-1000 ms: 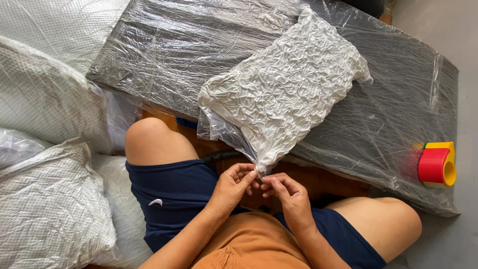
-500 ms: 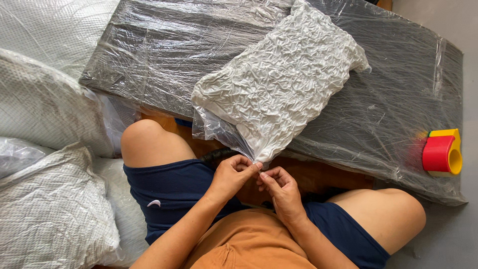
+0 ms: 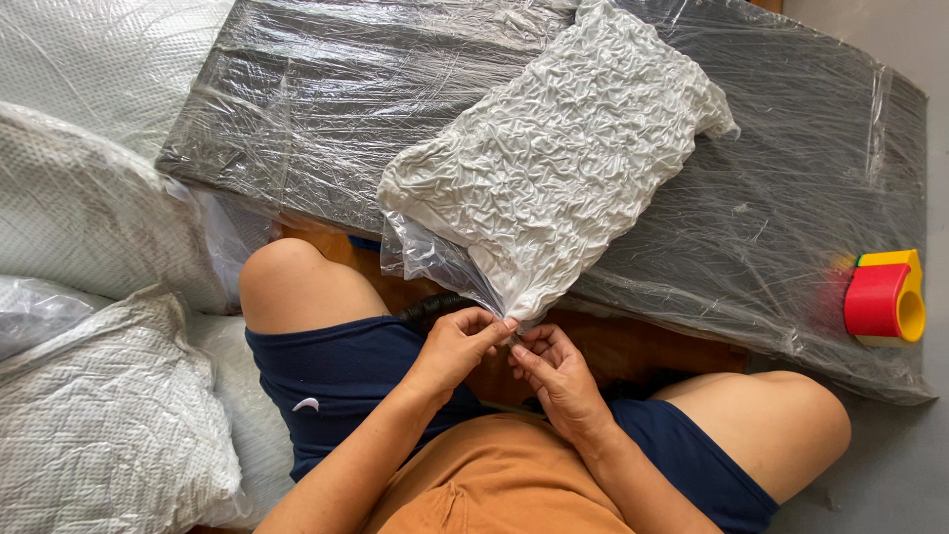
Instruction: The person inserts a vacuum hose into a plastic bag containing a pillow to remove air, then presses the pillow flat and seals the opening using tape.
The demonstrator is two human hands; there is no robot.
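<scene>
Vacuum-packed pillow point(image 3: 554, 188) in clear plastic bag lies slantwise on wrapped dark board point(image 3: 297, 109), neck end hanging off near edge toward lap, so within reach. Left hand point(image 3: 457, 346) at 6 o'clock of pillow, fingers curled, pinching gathered bag neck. Right hand point(image 3: 556, 374) just beside at 5 o'clock, fingertips pinching same neck. Red-yellow tape dispenser point(image 3: 885, 299) at 3 o'clock on board. Bagged pillows point(image 3: 94, 435) stacked at 9 o'clock.

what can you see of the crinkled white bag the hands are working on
The vacuum-packed bag is clear plastic shrunk tight around white, heavily wrinkled contents, forming a flat pillow-like slab. It lies slanted on the plastic-wrapped dark board, its lower end overhanging toward the lap. Loose clear film gathers into a narrow neck there, pinched by the left hand and right hand. Whether it is sealed cannot be told.
</scene>
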